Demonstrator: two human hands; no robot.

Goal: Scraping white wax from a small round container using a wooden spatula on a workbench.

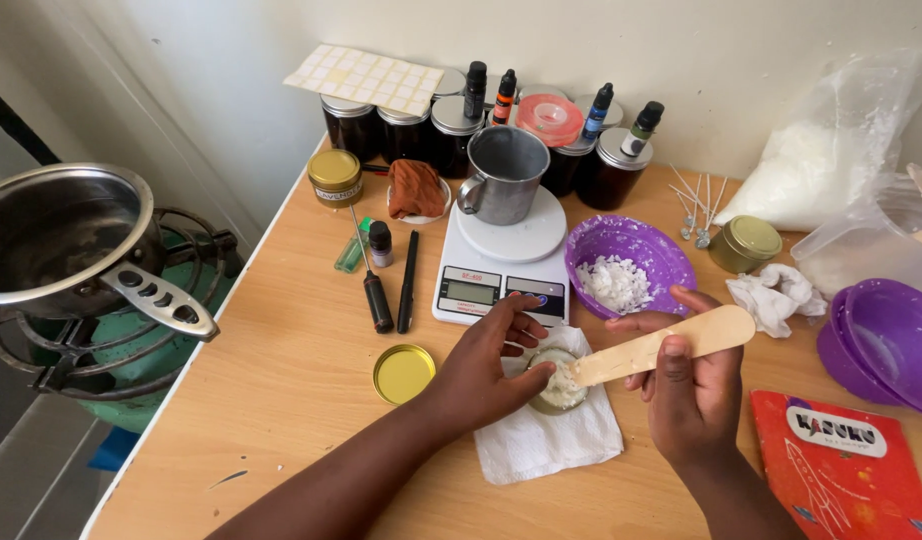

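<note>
Left hand [486,365] pinches tin [558,381] on tissue [546,440]; right hand [689,385] grips stick [661,345], tip in wax—hard pressing could skid tin, spill flakes.

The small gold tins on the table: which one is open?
The tin on the white paper towel, steadied by the left hand. Its gold lid lies beside it; the other two tins are lidded.
</note>
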